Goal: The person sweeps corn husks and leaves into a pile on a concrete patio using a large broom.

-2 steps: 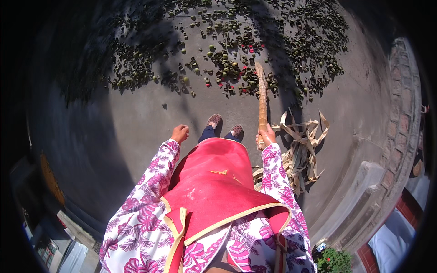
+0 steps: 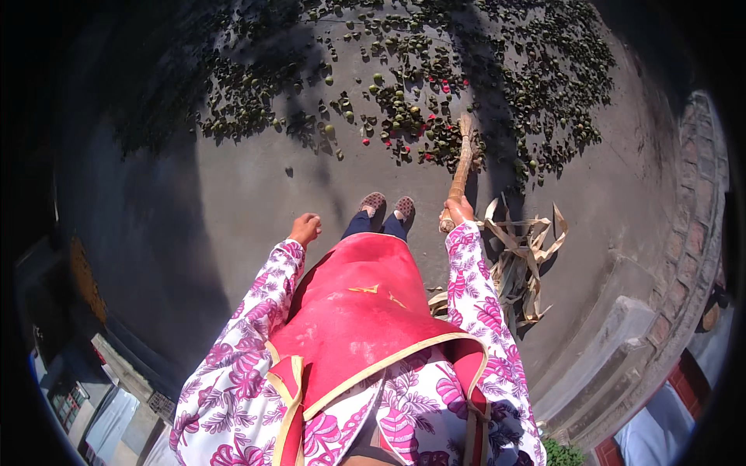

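Note:
My right hand is wrapped round the thick lower end of a tan straw hand broom. The broom points away from me, and its narrow far tip reaches the near edge of scattered green and dark husk-like pieces. A few bright red bits lie among them. On the other side of my body, my left hand hangs with its fingers curled in, and no object shows in it.
Dry corn husks lie on the concrete ground beside my right forearm. My shoes stand between my hands. A low stone-and-brick edge curves along the right, with a concrete step nearer. A green plant grows at lower right.
My right hand and the broom have shifted slightly forward and to the right across the picture. The whole view has also shifted a little; my left hand looks nearly unchanged.

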`<state>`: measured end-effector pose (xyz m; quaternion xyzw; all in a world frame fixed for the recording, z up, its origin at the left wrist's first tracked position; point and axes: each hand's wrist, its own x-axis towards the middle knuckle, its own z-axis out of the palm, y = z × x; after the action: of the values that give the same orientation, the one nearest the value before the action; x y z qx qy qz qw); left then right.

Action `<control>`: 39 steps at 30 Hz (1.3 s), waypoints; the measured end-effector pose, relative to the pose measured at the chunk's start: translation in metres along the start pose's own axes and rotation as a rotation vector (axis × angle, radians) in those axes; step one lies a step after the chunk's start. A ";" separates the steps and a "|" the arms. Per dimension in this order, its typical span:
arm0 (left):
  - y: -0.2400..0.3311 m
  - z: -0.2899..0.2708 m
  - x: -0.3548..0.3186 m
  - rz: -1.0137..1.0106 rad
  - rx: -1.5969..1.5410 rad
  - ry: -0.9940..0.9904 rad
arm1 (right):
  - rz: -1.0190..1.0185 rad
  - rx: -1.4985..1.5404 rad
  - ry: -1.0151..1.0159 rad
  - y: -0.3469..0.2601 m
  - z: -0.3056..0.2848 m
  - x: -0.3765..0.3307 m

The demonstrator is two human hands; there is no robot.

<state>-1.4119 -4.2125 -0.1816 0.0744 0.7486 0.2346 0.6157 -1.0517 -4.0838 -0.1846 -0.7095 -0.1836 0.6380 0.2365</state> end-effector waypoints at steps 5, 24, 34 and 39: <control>-0.026 -0.012 -0.015 -0.048 -0.145 0.095 | -0.131 -0.528 -0.053 0.024 0.081 0.019; 0.018 0.034 -0.030 -0.025 -0.110 0.115 | 0.017 0.015 -0.229 -0.035 0.046 0.020; 0.038 -0.062 0.004 -0.027 -0.248 0.182 | -0.029 -0.362 -0.367 -0.050 0.227 0.020; 0.038 -0.095 0.017 -0.055 -0.281 0.235 | 0.124 -0.133 -0.508 -0.081 0.218 0.002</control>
<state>-1.5136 -4.1972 -0.1676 -0.0606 0.7769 0.3268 0.5347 -1.2643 -3.9943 -0.1560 -0.5506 -0.2347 0.7953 0.0963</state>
